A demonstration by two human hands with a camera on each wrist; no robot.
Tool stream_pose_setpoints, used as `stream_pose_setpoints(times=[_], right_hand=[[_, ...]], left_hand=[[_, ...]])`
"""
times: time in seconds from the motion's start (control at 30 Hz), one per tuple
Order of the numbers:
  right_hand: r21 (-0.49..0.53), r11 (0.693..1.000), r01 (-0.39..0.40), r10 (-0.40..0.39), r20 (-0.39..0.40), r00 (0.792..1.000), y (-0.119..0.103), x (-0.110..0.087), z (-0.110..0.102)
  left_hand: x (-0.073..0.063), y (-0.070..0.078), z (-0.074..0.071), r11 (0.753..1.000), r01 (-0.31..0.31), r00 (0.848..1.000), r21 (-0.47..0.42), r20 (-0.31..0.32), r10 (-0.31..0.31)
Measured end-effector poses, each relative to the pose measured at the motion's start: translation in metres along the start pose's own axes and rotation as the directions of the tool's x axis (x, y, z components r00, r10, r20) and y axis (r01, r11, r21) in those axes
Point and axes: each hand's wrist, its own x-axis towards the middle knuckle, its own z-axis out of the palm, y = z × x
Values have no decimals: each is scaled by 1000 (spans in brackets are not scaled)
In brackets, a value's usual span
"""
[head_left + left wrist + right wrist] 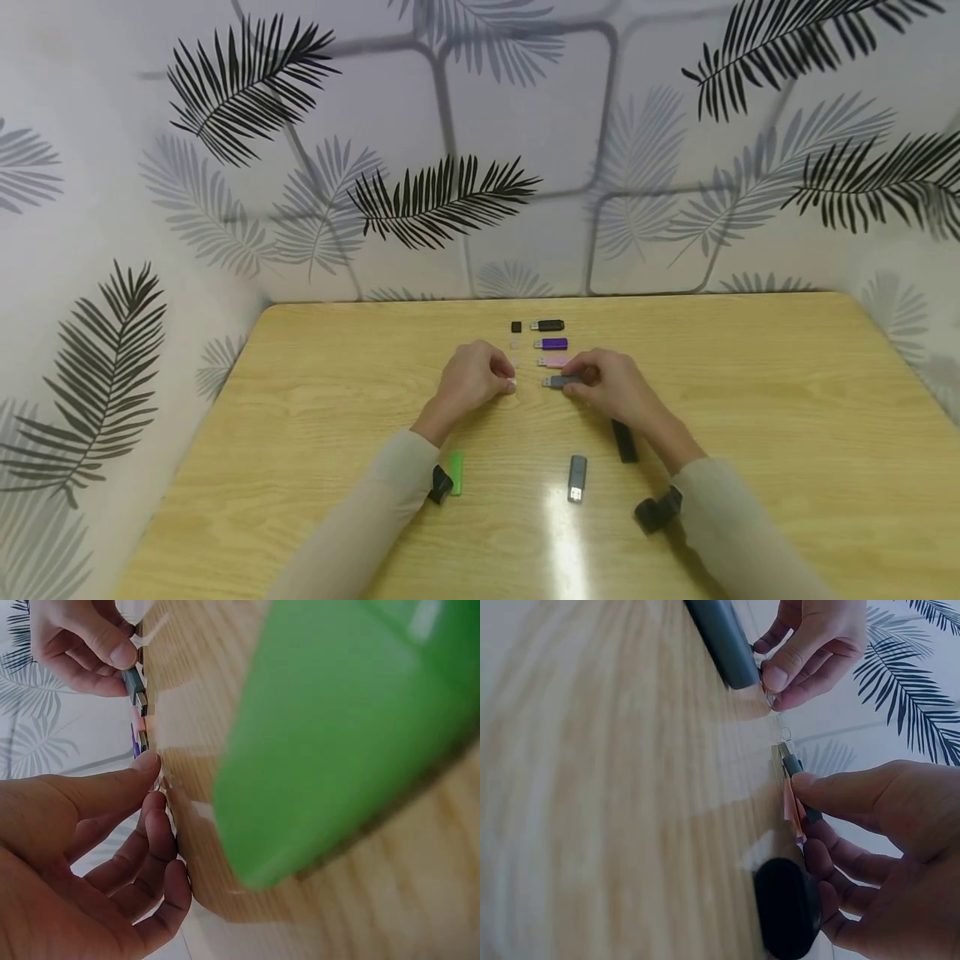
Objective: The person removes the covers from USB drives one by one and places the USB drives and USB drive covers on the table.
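Observation:
My left hand (pixel 471 377) pinches a small clear cap (pixel 770 697) between thumb and forefinger, low over the table. Across from it, my right hand (pixel 611 385) grips a grey USB stick (pixel 553 382) by its back end, with the bare metal plug facing the left hand. A short gap separates plug and cap. Just beyond lie a pink USB stick (pixel 551 362), a purple one (pixel 553 343) and a black one (pixel 551 326), all uncapped with plugs to the left. A black cap (pixel 516 327) and a clear cap (pixel 514 344) sit left of them.
Nearer on the wooden table (pixel 337 375) lie a green stick (pixel 457 473) beside the left wrist, another grey USB stick (pixel 577 477) in the middle, and a black stick (pixel 624 443) partly under the right forearm. A leaf-patterned wall (pixel 525 242) borders the far edge.

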Motion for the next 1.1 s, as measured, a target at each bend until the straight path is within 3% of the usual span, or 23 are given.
stream_pose_setpoints(times=[0.3,0.63,0.87,1.1], right_hand=[[-51,999,-20,20,-4,1000,0,2,2],[-15,999,-29,28,-43,999,1,-3,1],[16,1000,17,-16,-87,996,0,-16,-6],[38,999,33,-29,-110,994,-3,-43,-19]], left_hand=[[3,3,2,1000,19,1000,1,-7,-19],[3,2,0,999,17,1000,-35,8,-17],[-12,-1,-9,987,-39,999,-153,0,39],[-31,-9,-12,966,-80,997,-247,-8,80]])
